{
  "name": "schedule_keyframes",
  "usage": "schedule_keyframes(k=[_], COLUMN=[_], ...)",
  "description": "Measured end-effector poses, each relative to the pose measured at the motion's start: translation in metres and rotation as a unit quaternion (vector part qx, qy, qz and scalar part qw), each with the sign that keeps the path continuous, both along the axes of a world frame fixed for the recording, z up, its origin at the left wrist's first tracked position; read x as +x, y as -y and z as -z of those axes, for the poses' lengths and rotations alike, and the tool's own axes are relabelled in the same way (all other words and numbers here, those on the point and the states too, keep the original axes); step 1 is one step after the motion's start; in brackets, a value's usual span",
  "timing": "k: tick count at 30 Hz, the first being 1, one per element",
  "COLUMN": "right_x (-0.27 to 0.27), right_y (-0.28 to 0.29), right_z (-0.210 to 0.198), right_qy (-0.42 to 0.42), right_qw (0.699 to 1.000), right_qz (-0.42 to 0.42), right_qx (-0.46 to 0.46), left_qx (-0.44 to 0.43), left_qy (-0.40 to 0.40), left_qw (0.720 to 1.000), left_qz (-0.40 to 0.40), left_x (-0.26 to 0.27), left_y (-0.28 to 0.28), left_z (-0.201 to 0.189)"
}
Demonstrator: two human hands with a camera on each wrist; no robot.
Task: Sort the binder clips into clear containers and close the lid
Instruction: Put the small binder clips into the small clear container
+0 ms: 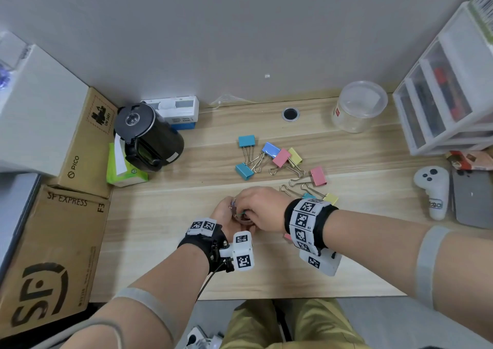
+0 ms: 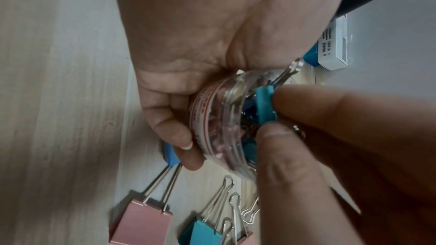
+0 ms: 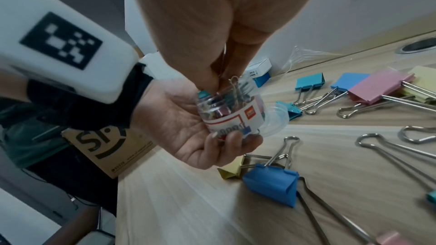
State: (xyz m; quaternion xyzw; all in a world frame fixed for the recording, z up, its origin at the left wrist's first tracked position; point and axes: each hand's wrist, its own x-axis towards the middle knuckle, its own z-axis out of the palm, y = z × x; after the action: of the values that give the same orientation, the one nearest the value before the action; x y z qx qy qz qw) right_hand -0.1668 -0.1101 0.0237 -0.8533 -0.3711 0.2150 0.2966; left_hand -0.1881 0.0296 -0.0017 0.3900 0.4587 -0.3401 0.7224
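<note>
1. Binder clips [image 1: 277, 159] in teal, blue, pink and yellow lie scattered on the wooden desk [image 1: 160, 242], most of them beyond my hands and a few just right of my right wrist.
2. My left hand [image 3: 186, 128] is wrapped round a small clear jar [image 3: 226, 113] with a red-and-white label, fingers curled under its base, holding it just above the desk near the front edge.
3. The small jar already holds several small clips; I can see pink and blue ones through its wall in the left wrist view.
4. My right hand [image 2: 330, 137] comes in from above and pinches a small teal clip [image 2: 265, 103] between thumb and fingertips, right at the jar's open mouth.
5. One wire handle of a clip sticks up out of the mouth beside my fingers.
6. A clear lid [image 3: 278, 118] sits just behind the small jar; I cannot tell whether it touches the desk.
7. A larger clear container [image 1: 358, 106] with its lid on stands at the back right of the desk, well apart from my hands.
8. A black kettle [image 1: 146, 135] stands at the back left, and a white controller [image 1: 433, 191] lies at the right.
</note>
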Motion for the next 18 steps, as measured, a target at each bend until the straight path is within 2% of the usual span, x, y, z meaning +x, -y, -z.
schedule_keyframes(k=[3,6,10,13,18], right_x=[0.001,0.002,0.008,0.014,0.013], right_y=[0.001,0.003,0.006,0.012,0.012], right_z=[0.002,0.001,-0.001,-0.004,0.001], right_qy=[0.022,0.044,0.089,0.064,0.050], right_qw=[1.000,0.999,0.993,0.993,0.997], right_qz=[-0.004,-0.003,0.053,0.090,0.060], right_qx=[-0.012,0.025,0.061,0.039,0.024], left_qx=[0.013,0.001,0.017,0.049,0.028], left_qy=[0.008,0.016,0.024,0.028,0.039], left_qw=[0.999,1.000,0.999,0.997,0.997], left_qz=[0.032,0.004,0.024,0.053,0.054], left_x=[0.002,0.005,0.008,0.011,0.011], left_y=[0.001,0.000,-0.001,-0.001,-0.002], left_z=[0.000,0.002,0.002,0.001,0.005])
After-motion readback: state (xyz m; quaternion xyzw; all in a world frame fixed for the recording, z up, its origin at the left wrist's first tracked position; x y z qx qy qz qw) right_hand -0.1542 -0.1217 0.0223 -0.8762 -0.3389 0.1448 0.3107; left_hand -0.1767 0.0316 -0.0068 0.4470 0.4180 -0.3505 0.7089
